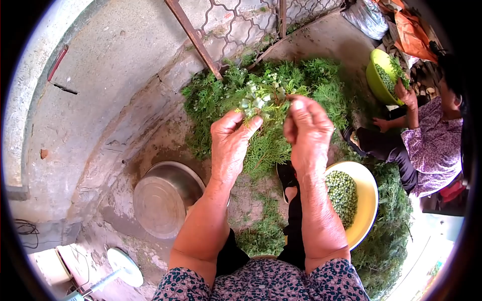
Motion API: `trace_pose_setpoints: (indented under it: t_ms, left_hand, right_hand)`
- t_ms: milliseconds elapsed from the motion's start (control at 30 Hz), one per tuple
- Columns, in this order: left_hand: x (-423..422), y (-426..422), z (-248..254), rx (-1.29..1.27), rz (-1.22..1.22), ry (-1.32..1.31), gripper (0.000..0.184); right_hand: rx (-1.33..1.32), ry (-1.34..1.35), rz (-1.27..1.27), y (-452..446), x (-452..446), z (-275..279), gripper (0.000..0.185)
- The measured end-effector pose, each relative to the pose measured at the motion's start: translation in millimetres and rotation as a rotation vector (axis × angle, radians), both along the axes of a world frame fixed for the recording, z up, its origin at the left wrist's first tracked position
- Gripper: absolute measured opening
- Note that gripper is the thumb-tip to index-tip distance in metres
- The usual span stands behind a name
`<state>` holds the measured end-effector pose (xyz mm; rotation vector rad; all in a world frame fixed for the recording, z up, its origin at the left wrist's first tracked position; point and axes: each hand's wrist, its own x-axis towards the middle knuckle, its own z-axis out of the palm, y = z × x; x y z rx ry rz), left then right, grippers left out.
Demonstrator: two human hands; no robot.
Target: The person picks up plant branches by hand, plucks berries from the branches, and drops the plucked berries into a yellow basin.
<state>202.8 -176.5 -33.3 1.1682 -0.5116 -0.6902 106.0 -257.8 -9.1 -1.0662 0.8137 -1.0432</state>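
My left hand [231,143] pinches a cypress sprig [259,102] between thumb and fingers, holding it up in front of me. Pale green cones cluster among its flat, scaly leaves. My right hand [310,128] is closed beside the sprig, thumb against forefinger; whatever lies between those fingertips is hidden. Behind both hands spreads a heap of cut cypress branches [324,88]. Below my right forearm, a yellow basin [369,193] holds many small green cones [341,196], and the forearm covers its left side.
An upturned metal pot [159,206] lies left of my arm. At right, another person [427,135] sits holding greenery over a lime-green basin [370,78] with cones inside. A rusty metal lattice [236,25] stands behind the heap. A white fan-like object [125,267] is at lower left.
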Motion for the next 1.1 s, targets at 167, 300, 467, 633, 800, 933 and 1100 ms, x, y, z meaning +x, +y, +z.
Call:
trace_pose_setpoints:
  t_ms: [167, 300, 467, 633, 800, 933, 1100]
  left_hand:
    - [0, 0, -4, 0.004, 0.015, -0.001, 0.011]
    - [-1, 0, 1, -0.069, 0.025, 0.084, 0.012]
    - [-1, 1, 3, -0.08, -0.017, 0.077, 0.015]
    - [-2, 2, 5, -0.042, -0.048, 0.071, 0.017]
    - [-2, 4, 8, -0.015, -0.056, 0.085, 0.019]
    - [-2, 2, 4, -0.047, -0.046, 0.127, 0.02]
    - [-1, 0, 13, -0.04, -0.035, 0.132, 0.019]
  right_hand:
    - [-0.098, -0.064, 0.069, 5, -7, 15, 0.01]
    - [-0.001, 0.238, 0.241, 11, 1, 2, 0.016]
    - [-0.103, 0.131, 0.363, 9, 0, -6, 0.018]
    - [-0.049, 0.189, 0.369, 10, -1, 0, 0.016]
    - [0.319, -0.032, 0.383, 6, -3, 1, 0.016]
    - [0.432, -0.234, 0.363, 2, -6, -1, 0.016]
    - [0.54, -0.352, 0.338, -4, -5, 0, 0.017]
